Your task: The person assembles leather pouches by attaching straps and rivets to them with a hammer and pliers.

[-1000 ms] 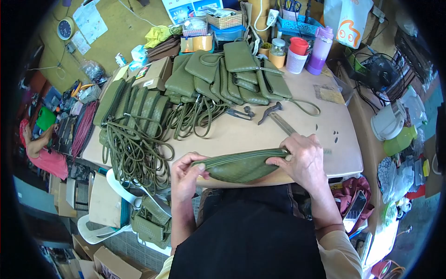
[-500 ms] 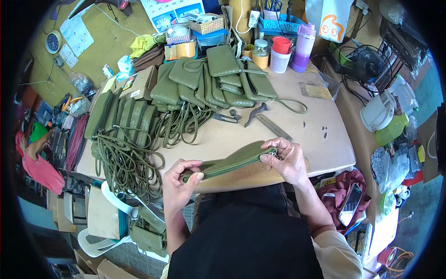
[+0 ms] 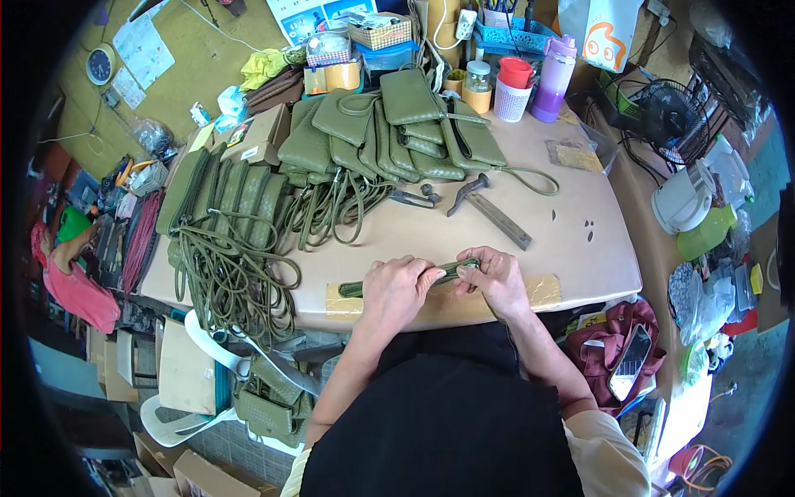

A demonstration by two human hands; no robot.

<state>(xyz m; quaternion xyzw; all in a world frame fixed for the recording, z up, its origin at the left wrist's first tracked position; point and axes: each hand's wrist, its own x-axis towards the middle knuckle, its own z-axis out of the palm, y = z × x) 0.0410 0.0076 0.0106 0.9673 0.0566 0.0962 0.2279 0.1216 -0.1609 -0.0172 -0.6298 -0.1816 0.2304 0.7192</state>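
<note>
Near the table's front edge I hold a green zippered pouch (image 3: 351, 291), its zip edge turned up toward me. My left hand (image 3: 397, 291) is closed over the middle of the pouch, covering much of it. At the pouch's right end, my right hand (image 3: 494, 282) pinches the corner by the end of the zip. Beyond my hands lie a hammer (image 3: 495, 217) and a pair of pliers (image 3: 412, 200).
Green pouches (image 3: 342, 124) are piled at the back, with more pouches (image 3: 224, 195) and tangled straps (image 3: 236, 269) on the left. A purple bottle (image 3: 553, 81) and a red-lidded cup (image 3: 513, 89) stand behind. A white chair (image 3: 211, 348) is at lower left.
The pouch has been turned zip-up and lowered to the table edge. My left hand has moved right, from its left end to its middle; my right hand stays at the right end.
</note>
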